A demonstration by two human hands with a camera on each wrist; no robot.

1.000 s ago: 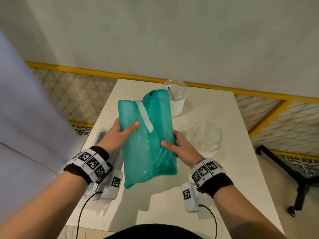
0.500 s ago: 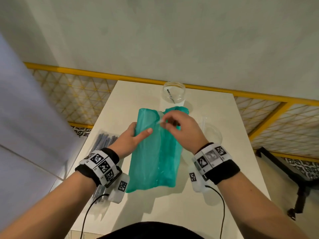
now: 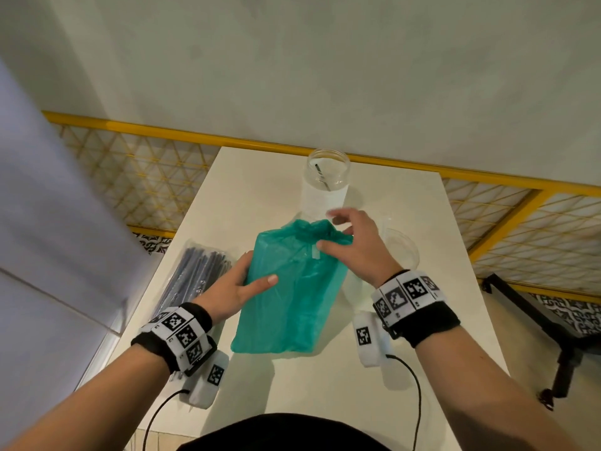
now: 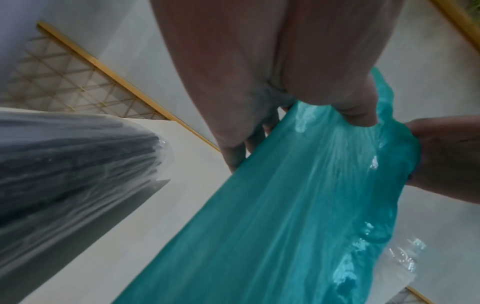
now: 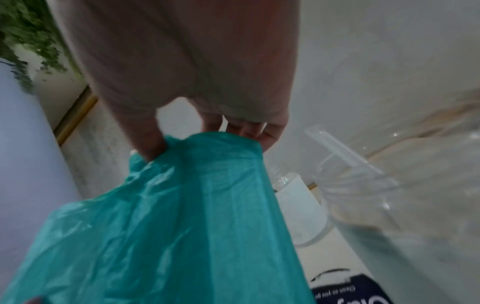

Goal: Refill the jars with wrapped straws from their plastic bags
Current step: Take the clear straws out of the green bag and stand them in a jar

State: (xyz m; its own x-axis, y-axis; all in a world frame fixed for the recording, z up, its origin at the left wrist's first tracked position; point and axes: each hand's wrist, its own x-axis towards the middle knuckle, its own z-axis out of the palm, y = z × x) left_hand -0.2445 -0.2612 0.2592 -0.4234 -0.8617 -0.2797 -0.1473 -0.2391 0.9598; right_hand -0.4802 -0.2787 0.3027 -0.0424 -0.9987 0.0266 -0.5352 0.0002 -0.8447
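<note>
**Teal bag held over mid-table, its mouth being worked open**

While the left hand point(image 3: 234, 287) props the teal bag point(image 3: 292, 297) from its left side, thumb laid across the front and fingers curled behind it, the right hand point(image 3: 353, 247) pinches the bunched mouth at the bag's far end between thumb and fingertips. The bag sits over the middle of the white table point(image 3: 325, 385), its near end down by the surface and its mouth tipped toward the far edge, where the tall jar point(image 3: 327, 177) stands with a single dark straw inside. A second clear jar point(image 3: 401, 252) stands toward the right edge, mostly hidden behind the right hand. A clear bag of dark straws point(image 3: 195, 275) lies along the left edge, just beside the left wrist.

Judging by the creases and shine, the teal film is thin, soft and slick, so it will probably slide under a flat palm and crumple wherever it is squeezed. The contents seem to give it a long, fairly stiff body and little weight. A sensible hold would be the left hand wrapped around the middle, where the straws back the film, while the right takes the loose gathered film at the mouth, which offers slack to pull apart. Gripping too low could let the straws spill out once the mouth opens.
</note>
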